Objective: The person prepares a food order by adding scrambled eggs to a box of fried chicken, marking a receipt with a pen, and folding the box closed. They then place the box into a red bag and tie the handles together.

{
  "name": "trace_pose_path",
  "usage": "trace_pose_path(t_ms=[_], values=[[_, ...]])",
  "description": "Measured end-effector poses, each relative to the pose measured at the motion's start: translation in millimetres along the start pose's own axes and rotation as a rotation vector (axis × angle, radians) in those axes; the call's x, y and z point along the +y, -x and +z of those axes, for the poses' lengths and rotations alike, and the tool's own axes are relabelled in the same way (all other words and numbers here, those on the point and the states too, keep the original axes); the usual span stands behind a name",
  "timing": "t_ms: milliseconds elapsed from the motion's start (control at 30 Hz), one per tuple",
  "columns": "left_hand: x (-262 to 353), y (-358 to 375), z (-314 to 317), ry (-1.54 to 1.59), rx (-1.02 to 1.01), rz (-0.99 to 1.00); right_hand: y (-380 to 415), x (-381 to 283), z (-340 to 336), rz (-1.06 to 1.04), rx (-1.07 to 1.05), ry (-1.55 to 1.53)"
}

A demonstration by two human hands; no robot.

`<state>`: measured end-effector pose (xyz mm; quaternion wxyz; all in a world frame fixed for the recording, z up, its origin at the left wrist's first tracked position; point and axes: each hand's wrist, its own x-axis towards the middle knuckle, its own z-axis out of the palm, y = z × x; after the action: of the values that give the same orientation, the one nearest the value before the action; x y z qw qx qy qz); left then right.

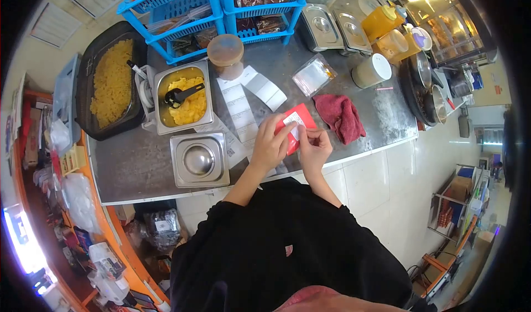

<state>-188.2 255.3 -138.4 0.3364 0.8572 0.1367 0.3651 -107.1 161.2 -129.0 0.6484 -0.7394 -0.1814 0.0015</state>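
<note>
Above the table's front edge, my left hand [269, 146] grips a flat red packet [305, 113] by its left side. A white printed label [293, 122] lies on the packet's face, with my left fingers and right thumb at it. My right hand [315, 150] is closed in a pinch at the packet's lower right side; its fingertips partly hide the label's edge. Strips of printed labels [237, 103] are spread on the table left of my hands. A crumpled dark red cloth [340, 119] sits just to the right.
A steel pan [161, 127] of yellow food with a black scoop [185, 93] stands left, behind a steel lid [176, 160]. Farther left is a black tray [83, 110]. Blue racks [219, 22], a lidded jar [225, 55], a clear packet [314, 77] and a white-lidded tub [371, 71] stand behind.
</note>
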Motion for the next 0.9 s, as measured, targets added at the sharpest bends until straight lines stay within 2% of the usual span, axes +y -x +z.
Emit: trace_pose_path(t_ms=[100, 200, 300, 400, 500, 600, 767, 833, 900], values=[[4, -2, -1, -0.004, 0.022, 0.008, 2, 7, -7, 0.073, -0.095, 0.151], [5, -3, 1, -0.001, 0.038, -0.013, -10, -30, -6, -0.086, 0.019, 0.376], [4, 0, 2, 0.032, 0.025, -0.037, -11, -15, -16, -0.191, -0.054, 0.493], [8, -1, 0, 0.063, 0.004, -0.089, -7, -2, -18, -0.215, -0.056, 0.472], [10, -4, -5, 0.044, -0.036, -0.101, -7, 5, -26, 0.007, -0.170, 0.293], [14, 1, -8, 0.001, -0.078, -0.073, -10, 19, -31, 0.168, -0.211, -0.033], [14, 2, -5, -0.031, -0.091, -0.074, -14, 31, -36, 0.012, -0.315, -0.106], [25, -3, -14, -0.099, -0.098, 0.074, -24, 28, -46, -0.097, -0.399, -0.070], [25, -4, -14, -0.193, -0.128, 0.173, -37, 8, -60, -0.446, -0.579, 0.192]])
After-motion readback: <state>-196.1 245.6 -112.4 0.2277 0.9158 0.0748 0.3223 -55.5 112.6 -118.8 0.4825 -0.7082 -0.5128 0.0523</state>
